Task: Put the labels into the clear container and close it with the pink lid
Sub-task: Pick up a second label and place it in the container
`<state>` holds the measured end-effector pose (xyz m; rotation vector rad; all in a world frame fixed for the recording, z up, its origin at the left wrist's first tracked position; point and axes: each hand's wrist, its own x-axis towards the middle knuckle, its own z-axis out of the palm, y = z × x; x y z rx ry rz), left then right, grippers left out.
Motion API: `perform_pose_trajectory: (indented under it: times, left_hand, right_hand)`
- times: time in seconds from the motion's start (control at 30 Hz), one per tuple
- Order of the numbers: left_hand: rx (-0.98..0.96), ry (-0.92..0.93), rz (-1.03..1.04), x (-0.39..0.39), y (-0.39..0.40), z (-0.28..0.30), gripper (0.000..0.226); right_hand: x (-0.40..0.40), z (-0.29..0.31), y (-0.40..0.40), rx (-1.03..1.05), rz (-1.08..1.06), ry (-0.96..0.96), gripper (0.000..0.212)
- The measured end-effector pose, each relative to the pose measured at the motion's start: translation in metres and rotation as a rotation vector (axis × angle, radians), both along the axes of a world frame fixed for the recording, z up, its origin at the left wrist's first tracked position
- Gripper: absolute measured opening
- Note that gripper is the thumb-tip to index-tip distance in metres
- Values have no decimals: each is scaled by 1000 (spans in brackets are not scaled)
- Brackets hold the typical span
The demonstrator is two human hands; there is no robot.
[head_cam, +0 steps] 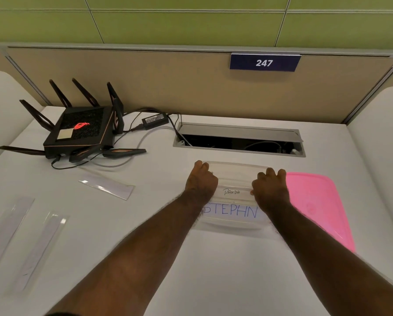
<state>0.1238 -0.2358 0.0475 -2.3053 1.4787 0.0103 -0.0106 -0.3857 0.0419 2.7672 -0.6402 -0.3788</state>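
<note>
The clear container [235, 168] stands on the white desk, right of centre. Inside it lie two paper labels: a small one reading "PANDA" [231, 192] and a longer one reading "STEPHN" [234, 211]. My left hand [201, 181] curls over the container's left rim. On the right rim my right hand [269, 184] does the same. Flat on the desk just right of the container lies the pink lid [316, 201], partly under my right forearm. Three clear plastic label sleeves lie to the left: one [106, 187] mid-desk, two more [10, 226] [43, 245] near the left edge.
A black router with several antennas [81, 131] and its power brick [155, 120] with cables sit at the back left. An open cable hatch [238, 140] is set into the desk just behind the container. A beige partition carries a "247" sign [264, 62].
</note>
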Motion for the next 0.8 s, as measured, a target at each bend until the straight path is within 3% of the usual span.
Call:
perform_pose_trajectory:
  times: [0.13, 0.23, 0.33, 0.5, 0.63, 0.8]
  left_hand:
    - [-53, -9, -23, 3, -1, 1, 8]
    - [-317, 12, -84, 7, 5, -5, 13]
    - [-560, 40, 0, 11, 12, 0, 16]
    - [-838, 45, 244, 33, 57, 12, 29]
    - [-837, 20, 500, 61, 114, 5, 36]
    - [-838, 221, 994, 99, 189, -8, 43]
  right_hand:
    - [3, -3, 0, 9, -11, -13, 27]
    - [9, 1, 1, 36, -25, -139, 38]
    - [19, 13, 6, 86, 6, -329, 35]
    - [52, 36, 29, 186, 72, -565, 29]
    - [89, 43, 63, 279, 184, -585, 31]
    - [144, 33, 122, 397, 293, -533, 33]
